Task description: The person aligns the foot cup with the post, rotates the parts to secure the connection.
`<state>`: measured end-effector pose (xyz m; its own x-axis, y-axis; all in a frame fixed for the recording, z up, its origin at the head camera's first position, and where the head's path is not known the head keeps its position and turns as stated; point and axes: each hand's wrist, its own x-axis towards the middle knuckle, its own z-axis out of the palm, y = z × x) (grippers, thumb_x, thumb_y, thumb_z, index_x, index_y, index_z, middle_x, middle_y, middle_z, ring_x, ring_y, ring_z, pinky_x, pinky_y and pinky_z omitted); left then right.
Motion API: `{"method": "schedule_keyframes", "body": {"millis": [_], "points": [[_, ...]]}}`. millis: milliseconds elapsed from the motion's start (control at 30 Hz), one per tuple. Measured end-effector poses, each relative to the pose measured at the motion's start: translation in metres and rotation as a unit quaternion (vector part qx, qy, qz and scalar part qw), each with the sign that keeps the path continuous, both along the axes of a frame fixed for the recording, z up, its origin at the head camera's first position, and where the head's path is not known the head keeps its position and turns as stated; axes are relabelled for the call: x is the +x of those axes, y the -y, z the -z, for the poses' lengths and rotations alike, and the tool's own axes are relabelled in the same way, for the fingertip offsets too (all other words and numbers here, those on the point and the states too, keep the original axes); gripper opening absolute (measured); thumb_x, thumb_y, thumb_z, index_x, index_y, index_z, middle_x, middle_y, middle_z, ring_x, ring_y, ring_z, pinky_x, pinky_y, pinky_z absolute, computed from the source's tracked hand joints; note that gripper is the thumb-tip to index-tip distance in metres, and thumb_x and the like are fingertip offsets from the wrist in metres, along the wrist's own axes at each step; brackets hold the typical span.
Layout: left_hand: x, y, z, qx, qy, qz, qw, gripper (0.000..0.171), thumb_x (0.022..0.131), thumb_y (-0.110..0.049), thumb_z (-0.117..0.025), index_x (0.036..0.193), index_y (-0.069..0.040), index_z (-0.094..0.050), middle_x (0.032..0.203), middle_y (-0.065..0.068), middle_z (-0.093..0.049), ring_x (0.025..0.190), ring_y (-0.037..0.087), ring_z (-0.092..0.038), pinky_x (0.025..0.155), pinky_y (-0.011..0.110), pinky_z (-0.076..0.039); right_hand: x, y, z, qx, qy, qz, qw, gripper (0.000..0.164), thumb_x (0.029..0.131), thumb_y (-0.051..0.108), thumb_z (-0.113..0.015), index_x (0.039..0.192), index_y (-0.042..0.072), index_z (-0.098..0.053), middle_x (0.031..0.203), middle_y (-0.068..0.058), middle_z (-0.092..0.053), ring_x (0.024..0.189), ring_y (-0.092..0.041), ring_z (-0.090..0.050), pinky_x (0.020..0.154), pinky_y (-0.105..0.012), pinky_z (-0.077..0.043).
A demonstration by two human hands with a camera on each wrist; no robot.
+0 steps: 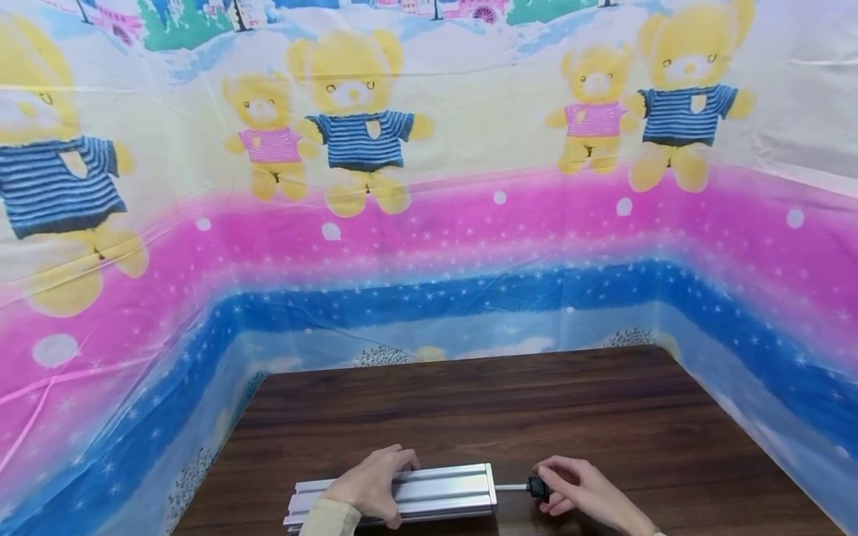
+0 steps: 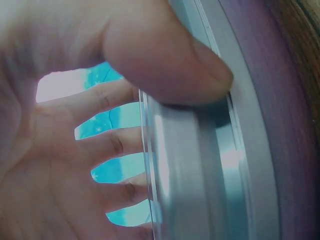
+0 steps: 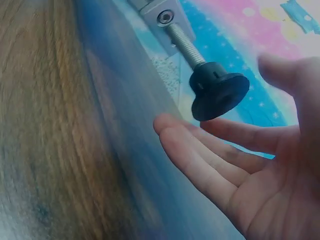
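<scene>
A silver aluminium profile (image 1: 445, 490) lies lengthwise near the table's front. My left hand (image 1: 369, 484) grips it from above, thumb on the near side and fingers across to the far side. In the left wrist view the thumb presses along the grooved metal (image 2: 185, 175). From the right end plate a threaded rod (image 3: 186, 46) sticks out, carrying a black levelling foot (image 3: 220, 92) with a round base. Beside the end plate's rod sits a socket-head screw (image 3: 165, 17). My right hand (image 1: 586, 495) is around the foot, its fingers and thumb spread loosely apart in the right wrist view.
The dark wood-grain table (image 1: 469, 402) extends beyond the profile to its back edge. A printed curtain (image 1: 456, 223) with bears and pink and blue bands surrounds the table at the back and sides.
</scene>
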<state>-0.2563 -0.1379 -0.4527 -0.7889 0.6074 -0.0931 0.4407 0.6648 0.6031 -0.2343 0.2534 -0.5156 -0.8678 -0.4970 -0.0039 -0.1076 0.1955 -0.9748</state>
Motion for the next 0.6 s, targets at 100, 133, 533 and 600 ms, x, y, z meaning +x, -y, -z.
{"method": "schedule_keyframes", "body": {"millis": [100, 133, 533, 600], "points": [[-0.0006, 0.0021, -0.0019, 0.013, -0.008, 0.006, 0.9999, 0.062, 0.052, -0.002, -0.082, 0.109, -0.021, -0.066, 0.102, -0.004, -0.059, 0.090, 0.019, -0.056, 0.073, 0.032, -0.047, 0.0023, 0.0010, -0.0042, 0.008, -0.021, 0.000, 1.000, 0.052, 0.104, 0.023, -0.055, 0.140, -0.013, -0.045, 0.122, -0.020, -0.064, 0.095, -0.024, -0.073, 0.079, -0.034, -0.060], [-0.0008, 0.0029, -0.0028, 0.015, -0.013, 0.007, 0.9998, 0.062, 0.052, -0.002, -0.082, 0.109, -0.021, -0.066, 0.100, -0.004, -0.058, 0.088, 0.016, -0.055, 0.072, 0.031, -0.047, 0.0028, 0.0017, -0.0056, 0.011, -0.031, -0.003, 0.999, 0.054, 0.103, 0.022, -0.058, 0.142, -0.012, -0.044, 0.125, -0.024, -0.062, 0.097, -0.022, -0.072, 0.080, -0.033, -0.059], [-0.0029, 0.0046, -0.0033, 0.023, -0.009, 0.004, 0.9997, 0.062, 0.050, -0.002, -0.081, 0.107, -0.021, -0.066, 0.098, -0.004, -0.057, 0.083, 0.012, -0.049, 0.073, 0.030, -0.045, -0.0014, 0.0026, -0.0026, -0.040, -0.068, -0.029, 0.996, 0.048, 0.103, 0.012, -0.055, 0.137, -0.020, -0.045, 0.111, -0.033, -0.066, 0.089, -0.021, -0.075, 0.076, -0.043, -0.060], [-0.0029, 0.0044, -0.0027, 0.023, -0.007, 0.003, 0.9997, 0.062, 0.050, -0.001, -0.081, 0.106, -0.021, -0.065, 0.098, -0.004, -0.056, 0.082, 0.012, -0.049, 0.073, 0.031, -0.045, -0.0020, 0.0026, -0.0020, -0.038, -0.050, -0.027, 0.998, 0.046, 0.105, 0.015, -0.053, 0.134, -0.020, -0.048, 0.108, -0.032, -0.067, 0.087, -0.021, -0.075, 0.076, -0.041, -0.060]]}}
